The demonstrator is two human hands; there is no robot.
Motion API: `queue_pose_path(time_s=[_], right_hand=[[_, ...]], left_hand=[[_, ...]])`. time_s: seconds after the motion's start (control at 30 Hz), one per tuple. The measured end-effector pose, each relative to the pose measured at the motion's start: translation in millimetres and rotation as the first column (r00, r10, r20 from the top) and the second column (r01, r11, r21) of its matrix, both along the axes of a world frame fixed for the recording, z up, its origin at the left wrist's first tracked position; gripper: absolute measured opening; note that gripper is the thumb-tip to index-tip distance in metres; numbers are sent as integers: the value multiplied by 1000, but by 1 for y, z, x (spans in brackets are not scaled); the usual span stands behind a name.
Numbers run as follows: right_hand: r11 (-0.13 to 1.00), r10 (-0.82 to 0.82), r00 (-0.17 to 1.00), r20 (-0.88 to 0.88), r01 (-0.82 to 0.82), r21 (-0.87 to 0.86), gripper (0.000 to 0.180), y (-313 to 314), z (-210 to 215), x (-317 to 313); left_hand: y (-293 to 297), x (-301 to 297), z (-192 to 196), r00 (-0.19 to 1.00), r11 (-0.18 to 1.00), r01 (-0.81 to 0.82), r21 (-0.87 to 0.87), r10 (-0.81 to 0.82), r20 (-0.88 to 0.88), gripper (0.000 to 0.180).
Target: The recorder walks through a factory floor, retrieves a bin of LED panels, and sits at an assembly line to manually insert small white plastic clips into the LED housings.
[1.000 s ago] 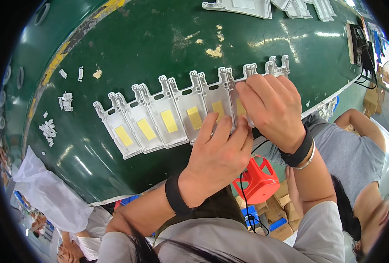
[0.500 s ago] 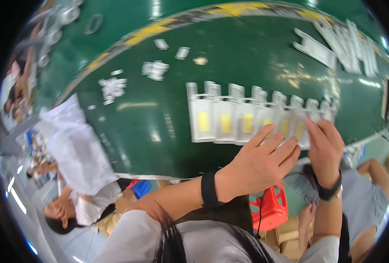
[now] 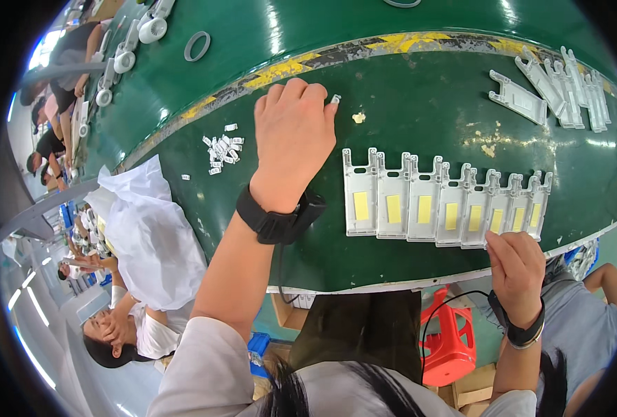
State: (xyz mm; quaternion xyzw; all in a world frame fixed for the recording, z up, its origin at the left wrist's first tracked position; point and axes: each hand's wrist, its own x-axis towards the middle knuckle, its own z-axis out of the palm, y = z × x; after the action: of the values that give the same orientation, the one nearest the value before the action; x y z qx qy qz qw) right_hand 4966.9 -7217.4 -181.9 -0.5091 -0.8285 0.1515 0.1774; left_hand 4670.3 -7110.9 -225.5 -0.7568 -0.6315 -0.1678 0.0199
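Note:
Several white plastic panels [image 3: 390,208] lie overlapped in a row, each with a yellow rectangle [image 3: 424,209] on it. My right hand [image 3: 520,267] is at the row's lower edge, fingertips pinched together and touching a panel; anything between them is hidden. Farther left and away from me, my left hand [image 3: 296,135] reaches over the table, back up, with its fingers curled underneath and their tips hidden. A small white plastic part [image 3: 335,99] shows at its thumb tip; whether it is gripped is unclear. Left of this wrist sits a pile of small white parts [image 3: 224,150].
More white panels [image 3: 520,99] lie at the far right. Yellowish scraps [image 3: 489,147] are scattered behind the row. A white plastic bag [image 3: 152,240] hangs over the left table edge. A red stool [image 3: 451,340] stands below the front edge. A co-worker [image 3: 124,326] sits at the left.
My left hand has left the panel row and moved far left, over small parts seen there earlier. My right hand now sits at the row's lower edge. The view has shifted.

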Motion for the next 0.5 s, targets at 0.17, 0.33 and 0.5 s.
queue_pose_path(time_s=[0.17,0.33,0.5], right_hand=[[1000,5,998,-69,-3,23,27,5,6,-14],[985,9,977,-215,28,170,32,-10,-2,-27],[949,184,931,-314,-85,304,36,11,-17,-49]], left_hand=[[7,-7,3,997,995,71,72,-69,-22,10],[-44,51,32,675,875,389,-288,-58,736,6],[-75,71,47,210,323,718,-616,744,634,13]])
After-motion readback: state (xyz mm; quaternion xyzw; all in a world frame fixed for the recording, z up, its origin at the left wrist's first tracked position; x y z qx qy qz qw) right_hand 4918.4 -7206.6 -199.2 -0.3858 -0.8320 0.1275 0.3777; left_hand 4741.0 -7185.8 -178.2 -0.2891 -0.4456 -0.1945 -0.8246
